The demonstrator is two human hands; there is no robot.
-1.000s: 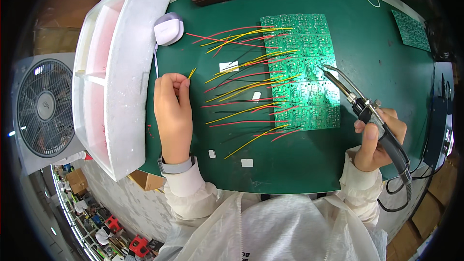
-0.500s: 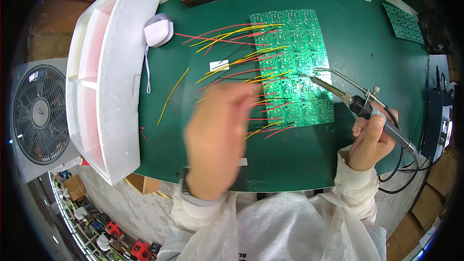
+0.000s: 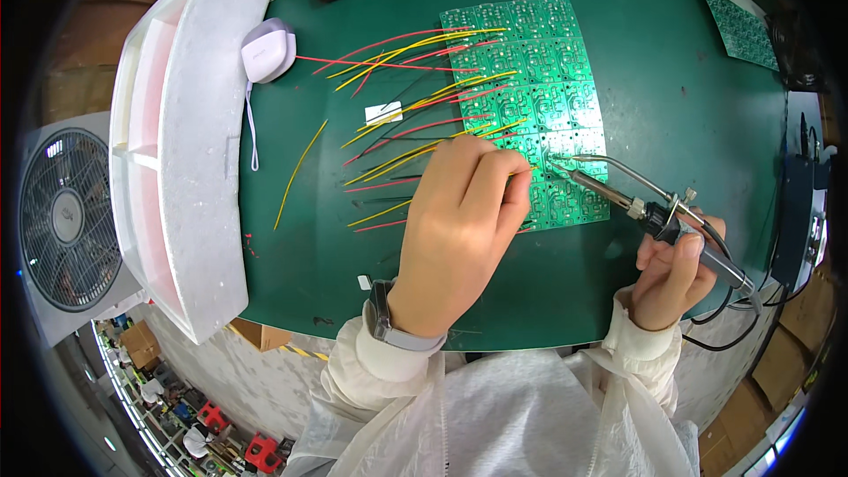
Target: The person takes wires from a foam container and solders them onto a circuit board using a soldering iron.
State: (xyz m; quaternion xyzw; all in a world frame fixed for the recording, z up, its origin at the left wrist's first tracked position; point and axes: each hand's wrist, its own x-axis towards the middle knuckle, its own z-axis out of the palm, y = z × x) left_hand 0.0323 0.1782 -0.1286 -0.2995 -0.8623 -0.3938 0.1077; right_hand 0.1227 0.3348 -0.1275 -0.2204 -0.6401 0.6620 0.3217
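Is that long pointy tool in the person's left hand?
No, the soldering iron is in the right hand, while the left hand reaches over the green circuit boards.

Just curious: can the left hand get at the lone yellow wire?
Probably yes: nothing covers the lone yellow wire on the table, though the left hand would first have to leave the circuit board.

Wires (image 3: 389,165) (overlapping) obstruct centre; tabletop (image 3: 676,79) free upper right.

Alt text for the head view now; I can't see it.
The right hand holds a soldering iron, tip over a green circuit board, where the left hand pinches a yellow wire. Red and yellow wires stretch left from the board toward a white foam box.
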